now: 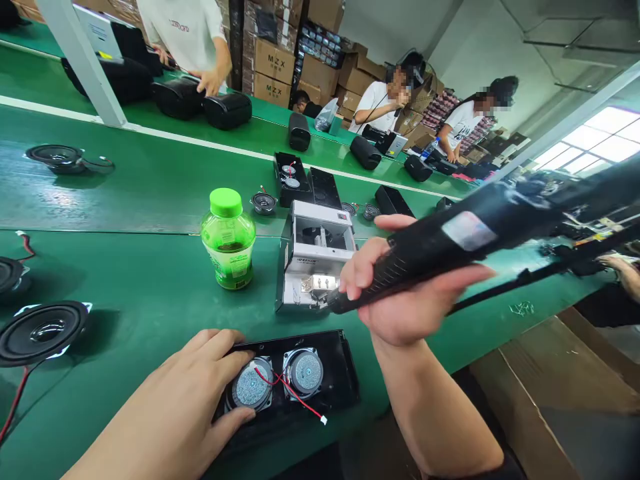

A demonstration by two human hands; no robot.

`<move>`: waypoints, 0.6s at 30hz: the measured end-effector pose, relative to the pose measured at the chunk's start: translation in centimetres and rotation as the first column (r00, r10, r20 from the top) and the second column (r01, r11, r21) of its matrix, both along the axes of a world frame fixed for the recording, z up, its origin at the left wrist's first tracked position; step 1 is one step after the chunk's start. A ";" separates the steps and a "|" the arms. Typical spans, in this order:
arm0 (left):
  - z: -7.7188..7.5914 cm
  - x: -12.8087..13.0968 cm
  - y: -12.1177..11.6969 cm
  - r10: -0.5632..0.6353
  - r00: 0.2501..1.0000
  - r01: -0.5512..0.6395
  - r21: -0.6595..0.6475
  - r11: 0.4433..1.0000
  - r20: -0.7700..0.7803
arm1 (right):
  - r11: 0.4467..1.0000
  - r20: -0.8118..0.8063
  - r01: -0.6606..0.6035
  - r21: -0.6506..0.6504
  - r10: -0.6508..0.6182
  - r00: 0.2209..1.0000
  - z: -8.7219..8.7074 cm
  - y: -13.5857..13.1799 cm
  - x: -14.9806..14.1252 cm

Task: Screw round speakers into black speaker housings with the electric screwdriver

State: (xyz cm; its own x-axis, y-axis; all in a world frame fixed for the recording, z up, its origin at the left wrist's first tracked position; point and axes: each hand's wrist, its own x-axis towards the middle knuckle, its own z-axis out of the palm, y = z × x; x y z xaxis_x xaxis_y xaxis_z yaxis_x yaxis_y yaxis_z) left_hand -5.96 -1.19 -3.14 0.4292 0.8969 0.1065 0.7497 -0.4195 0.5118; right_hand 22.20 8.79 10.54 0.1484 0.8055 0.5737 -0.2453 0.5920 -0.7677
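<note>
In my right hand (400, 287) is a black electric screwdriver (430, 243), my fingers wrapped round its body. Its nose end overlaps the right side of a white screw feeder (320, 257) in view; whether the bit touches it I cannot tell. My left hand (200, 387) grips the left end of a black speaker housing (335, 360) lying on the green bench. Two round speaker drivers sit in the housing, a left one (253, 383) partly under my fingers and a right one (306, 371). A red wire (297, 398) with a white connector trails across the housing's front edge.
A green-capped bottle (228, 247) stands left of the feeder. Loose speakers (43, 331) lie at the left. Behind are another housing (293, 180) and black speaker cases (227, 110), with people working across the bench. An open cardboard box (560, 393) is at lower right; small screws (521, 309) lie nearby.
</note>
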 end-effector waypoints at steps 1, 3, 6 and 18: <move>0.0 0.0 0.1 -0.002 1.000 0.002 -0.012 1.000 0.002 | 1.000 -0.004 -0.001 -0.022 0.001 1.000 0.5 -0.5 0.2; 0.0 0.1 0.2 -0.010 1.000 0.010 -0.026 1.000 0.006 | 0.999 0.008 0.003 -0.039 -0.003 1.000 1.5 -1.5 0.5; -0.3 0.0 0.3 -0.005 1.000 0.005 -0.033 0.999 -0.004 | 1.000 0.039 0.026 0.017 -0.027 0.999 2.0 -1.9 0.6; 0.8 0.3 0.7 0.011 1.000 -0.013 -0.146 0.989 -0.017 | 0.999 0.064 -0.027 0.034 0.025 0.998 -0.9 0.5 -0.1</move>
